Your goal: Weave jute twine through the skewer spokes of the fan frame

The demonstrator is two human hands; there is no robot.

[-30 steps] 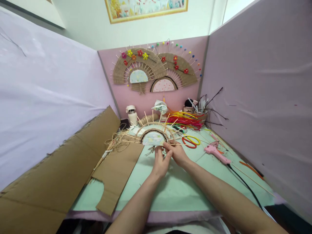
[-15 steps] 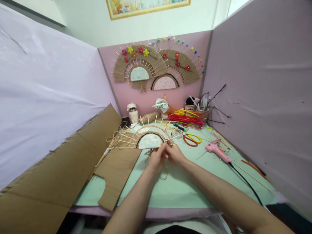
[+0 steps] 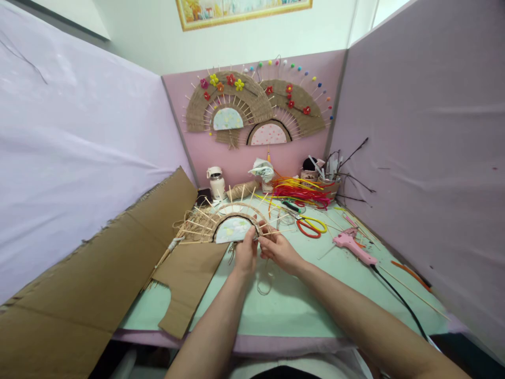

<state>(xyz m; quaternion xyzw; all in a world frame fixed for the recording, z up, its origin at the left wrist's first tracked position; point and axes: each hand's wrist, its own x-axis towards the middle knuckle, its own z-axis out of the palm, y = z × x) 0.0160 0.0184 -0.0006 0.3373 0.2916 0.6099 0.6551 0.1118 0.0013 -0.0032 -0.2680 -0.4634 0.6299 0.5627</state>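
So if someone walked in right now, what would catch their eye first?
Probably the two finished twine-wrapped fan decorations with bright flowers, pinned on the pink back wall. Next, the half-made fan of wooden skewers and a pale paper half-circle at the table's middle, with the left hand and right hand pinching its right edge. The pink glue gun lies to the right.

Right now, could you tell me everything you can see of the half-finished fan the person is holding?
The half-finished fan is a semicircle: a pale floral paper centre, a dark arch edging it, and thin wooden sticks radiating outward, with tan twine woven between them, mostly on its left. It sits tilted on the green table, flat edge toward the person. The left hand grips its lower right edge; the right hand pinches at the sticks beside it. Loose twine trails below. Its left side overlaps the cardboard sheet.
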